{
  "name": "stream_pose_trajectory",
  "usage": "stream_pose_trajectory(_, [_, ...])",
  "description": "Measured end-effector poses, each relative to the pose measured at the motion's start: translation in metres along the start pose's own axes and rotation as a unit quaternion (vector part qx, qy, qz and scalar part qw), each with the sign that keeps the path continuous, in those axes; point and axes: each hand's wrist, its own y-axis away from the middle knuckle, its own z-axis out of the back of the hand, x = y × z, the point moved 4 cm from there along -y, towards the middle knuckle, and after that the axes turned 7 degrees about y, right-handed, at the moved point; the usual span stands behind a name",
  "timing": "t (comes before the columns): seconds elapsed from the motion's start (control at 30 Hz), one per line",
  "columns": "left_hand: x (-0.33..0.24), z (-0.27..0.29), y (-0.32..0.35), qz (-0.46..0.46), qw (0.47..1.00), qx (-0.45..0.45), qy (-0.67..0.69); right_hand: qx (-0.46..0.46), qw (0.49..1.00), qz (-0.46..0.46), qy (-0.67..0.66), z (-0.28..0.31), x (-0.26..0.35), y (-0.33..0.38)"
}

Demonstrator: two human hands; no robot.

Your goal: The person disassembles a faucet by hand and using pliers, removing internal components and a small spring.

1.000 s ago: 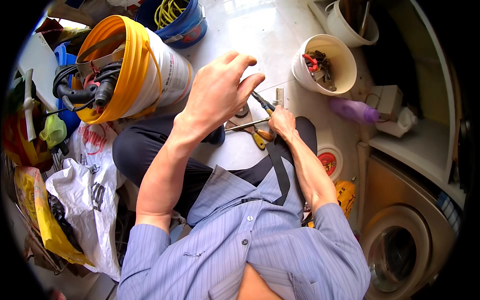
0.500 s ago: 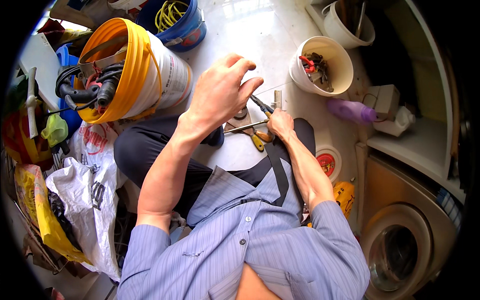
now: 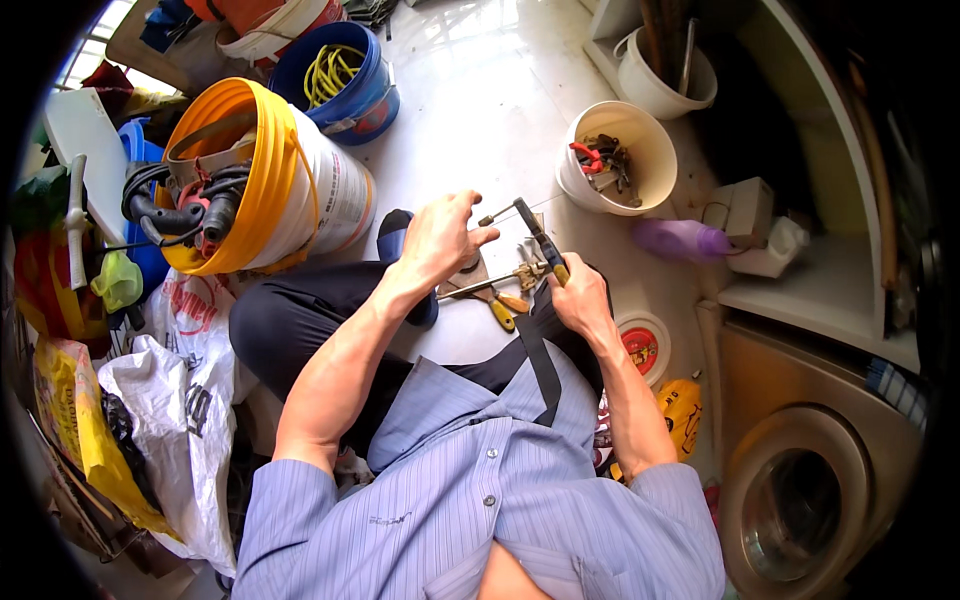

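My right hand [image 3: 583,302] grips a dark, long-handled tool [image 3: 541,240] with a yellowish end. From its far end a thin rod runs left to a small, knob-like tip; its exact kind I cannot make out. My left hand [image 3: 436,245] hovers beside that tip, thumb and fingers apart, holding nothing visible. Below the hands, between my legs, a yellow-handled scraper [image 3: 501,314] lies on the floor. Beside it lie an orange-handled tool [image 3: 513,301] and a metal bar with a clamp-like head [image 3: 525,275]. My left hand partly hides a flat blade.
To the left stands a yellow-rimmed bucket [image 3: 275,130] holding corded power tools, with a blue bucket [image 3: 378,105] of yellow cable behind. A white bucket [image 3: 650,165] of small tools stands ahead right. A purple bottle [image 3: 680,240] and a front-loading washer [image 3: 735,400] are right.
My right hand has raised the dark tool, which now points up and forward with its thin rod showing. My left hand has come lower and closer to the floor tools. The view has shifted slightly.
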Motion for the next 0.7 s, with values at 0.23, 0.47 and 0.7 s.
stream_pose_trajectory(0.23, [-0.043, 0.002, 0.008, -0.101, 0.987, -0.035, 0.121, -0.146, 0.988, 0.049, -0.003, 0.049, 0.014, 0.036])
stream_pose_trajectory(0.47, [-0.054, 0.001, 0.011, -0.097, 0.967, -0.011, 0.236, -0.219, 0.970, 0.096, 0.032, 0.083, 0.030, 0.052])
stream_pose_trajectory(0.7, [-0.051, -0.005, 0.008, 0.055, 0.807, 0.255, 0.531, -0.226, 0.964, 0.135, 0.041, 0.097, 0.022, 0.062])
